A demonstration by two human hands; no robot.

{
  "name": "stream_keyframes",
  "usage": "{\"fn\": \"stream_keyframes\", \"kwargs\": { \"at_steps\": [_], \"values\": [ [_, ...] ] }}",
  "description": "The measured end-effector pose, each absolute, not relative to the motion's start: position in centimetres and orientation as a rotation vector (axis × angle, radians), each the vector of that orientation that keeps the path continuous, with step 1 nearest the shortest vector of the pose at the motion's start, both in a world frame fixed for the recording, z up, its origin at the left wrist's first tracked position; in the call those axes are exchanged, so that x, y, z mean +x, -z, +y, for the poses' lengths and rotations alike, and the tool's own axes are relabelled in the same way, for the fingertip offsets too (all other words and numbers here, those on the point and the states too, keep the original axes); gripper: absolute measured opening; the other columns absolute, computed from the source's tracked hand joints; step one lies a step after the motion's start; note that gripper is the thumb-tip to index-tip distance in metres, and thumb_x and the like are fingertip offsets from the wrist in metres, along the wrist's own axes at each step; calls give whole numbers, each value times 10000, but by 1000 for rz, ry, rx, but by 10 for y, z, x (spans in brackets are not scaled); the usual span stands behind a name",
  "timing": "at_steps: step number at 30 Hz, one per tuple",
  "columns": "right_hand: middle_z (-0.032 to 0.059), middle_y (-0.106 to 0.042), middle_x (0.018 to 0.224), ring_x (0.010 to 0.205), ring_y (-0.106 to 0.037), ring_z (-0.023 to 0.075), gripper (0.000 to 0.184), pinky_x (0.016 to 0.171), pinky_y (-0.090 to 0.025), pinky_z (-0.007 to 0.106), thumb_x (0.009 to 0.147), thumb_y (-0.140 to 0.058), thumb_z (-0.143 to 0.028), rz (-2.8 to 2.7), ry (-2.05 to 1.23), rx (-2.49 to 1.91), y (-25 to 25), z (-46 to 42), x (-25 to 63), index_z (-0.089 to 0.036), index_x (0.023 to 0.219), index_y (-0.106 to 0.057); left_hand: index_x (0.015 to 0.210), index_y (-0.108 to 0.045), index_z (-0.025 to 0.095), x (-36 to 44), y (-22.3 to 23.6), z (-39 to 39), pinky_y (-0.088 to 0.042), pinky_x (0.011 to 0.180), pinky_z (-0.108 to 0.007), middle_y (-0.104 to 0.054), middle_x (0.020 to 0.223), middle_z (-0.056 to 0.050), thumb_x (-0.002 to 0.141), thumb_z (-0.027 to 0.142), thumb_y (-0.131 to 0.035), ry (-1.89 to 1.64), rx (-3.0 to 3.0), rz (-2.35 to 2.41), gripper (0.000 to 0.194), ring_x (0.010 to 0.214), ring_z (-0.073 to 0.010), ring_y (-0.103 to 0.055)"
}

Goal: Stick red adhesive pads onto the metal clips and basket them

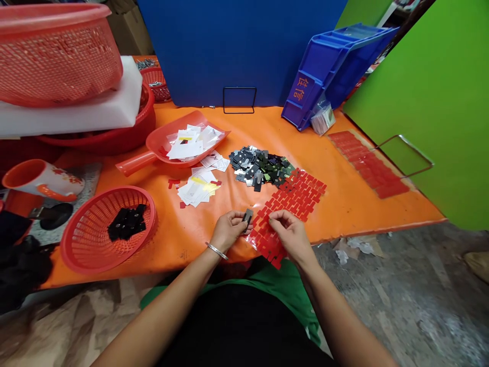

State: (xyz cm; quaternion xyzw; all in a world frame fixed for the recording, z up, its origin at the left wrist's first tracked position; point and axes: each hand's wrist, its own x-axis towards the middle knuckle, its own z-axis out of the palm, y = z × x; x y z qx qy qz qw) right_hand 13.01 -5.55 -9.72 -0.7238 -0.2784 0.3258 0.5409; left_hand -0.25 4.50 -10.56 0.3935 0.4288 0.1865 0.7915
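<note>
One flat, oblong dark plate (248, 216), pinched in my left hand (229, 229), lower centre; my right hand (291, 237), fingertips together, contents indistinct, over a glossy sheet of interlocking red shapes (301, 195); jumbled heap of thin plates (263, 166), mid-frame.

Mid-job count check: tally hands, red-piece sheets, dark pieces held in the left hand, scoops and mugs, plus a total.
Hands: 2, left hand and right hand
Red-piece sheets: 2, near sheet and far sheet
Held dark piece: 1
Scoop: 1
Mug: 1
Total: 7
</note>
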Motion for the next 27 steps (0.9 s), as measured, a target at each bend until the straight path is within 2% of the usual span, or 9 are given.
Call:
{"fn": "stream_keyframes", "kwargs": {
  "at_steps": [4,10,14,27],
  "values": [
    [-12,-577,679,617,-557,135,185,593,-448,264,662,-679,-289,-650,-836,-1595,94,-45,115,-189,731,-539,870,-612,90,-8,101,49,-524,707,-255,-704,745,-71,610,78,-729,-338,807,855,286,662,-134,-668],
    [-41,-538,616,524,-517,109,168,500,-413,237,691,-656,-259,-675,-777,-1602,98,-32,97,-199,705,-499,893,-645,84,-11,96,50,-496,641,-202,-700,720,-37,584,36,-680,-328,808,817,315,583,-86,-623],
    [-55,-518,593,490,-484,98,154,456,-396,222,702,-643,-260,-708,-750,-1653,102,-30,95,-201,732,-504,875,-654,91,-11,97,50,-499,632,-203,-704,726,-34,572,17,-670,-331,776,814,313,579,-85,-621],
    [-48,-521,611,493,-465,99,142,455,-418,227,711,-624,-284,-757,-736,-1685,99,-29,93,-209,747,-508,896,-663,95,-13,102,52,-518,692,-232,-714,792,-55,576,31,-690,-314,771,787,328,637,-104,-646]
  ]
}}
